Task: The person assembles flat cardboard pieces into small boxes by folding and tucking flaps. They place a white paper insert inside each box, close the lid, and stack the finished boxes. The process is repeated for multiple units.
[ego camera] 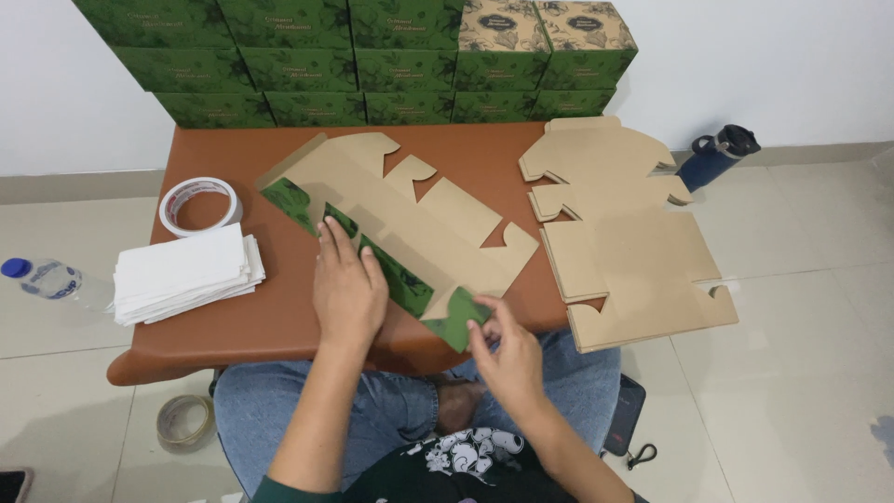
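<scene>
A flat die-cut cardboard box blank (438, 219), brown inside and green-printed outside, lies across the brown table (251, 149). My left hand (346, 284) presses flat on its folded green side flap near the table's front edge. My right hand (503, 349) pinches a small green corner flap (461, 317) of the same blank, bending it up at the front edge.
A stack of unfolded brown box blanks (624, 233) overhangs the table's right side. Folded green boxes (363, 56) are stacked along the wall behind. A tape roll (199, 205) and a white paper stack (186, 272) sit at left. On the floor are a plastic bottle (51, 279), another tape roll (184, 421) and a dark flask (715, 156).
</scene>
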